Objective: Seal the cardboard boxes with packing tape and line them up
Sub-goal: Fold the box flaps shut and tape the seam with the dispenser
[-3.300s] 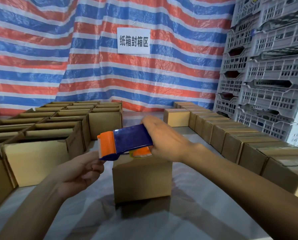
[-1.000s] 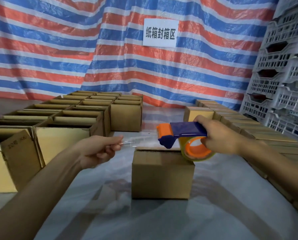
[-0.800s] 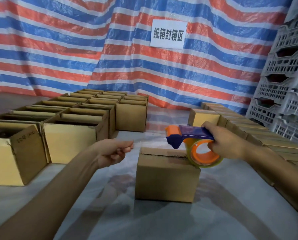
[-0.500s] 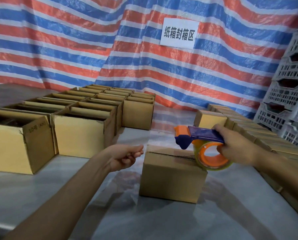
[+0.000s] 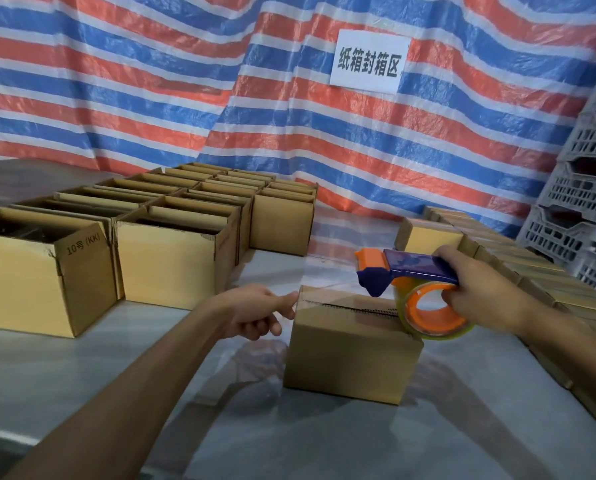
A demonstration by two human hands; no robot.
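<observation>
At far left the open boxes [image 5: 171, 258] stand packed in rows on the surface [image 5: 289, 441]. The front two are plain, but those behind crowd too tightly to count. Next comes the left hand [image 5: 255, 313], its forefinger [image 5: 287, 299] straight and pressing the tape end against the upper left edge of the single closed box [image 5: 348, 355], the other fingers loosely curled.

That box sits mid-surface between both hands, and its top seam [image 5: 358, 308] runs left to right, from one hand toward the other. A clear tape strip [image 5: 331, 294] stretches just above the seam to the one tape dispenser [image 5: 410, 266], whose roll [image 5: 428, 311] hangs at the box's right top edge. The right hand [image 5: 480, 292] grips the dispenser with its fingers wrapped round it.

The strip probably has to come down along that seam, and the right hand is the nearer one to do it. Beyond, a row of sealed boxes [image 5: 428, 235] runs away along the right side, number unclear, beside stacked grey crates [image 5: 580, 192].
</observation>
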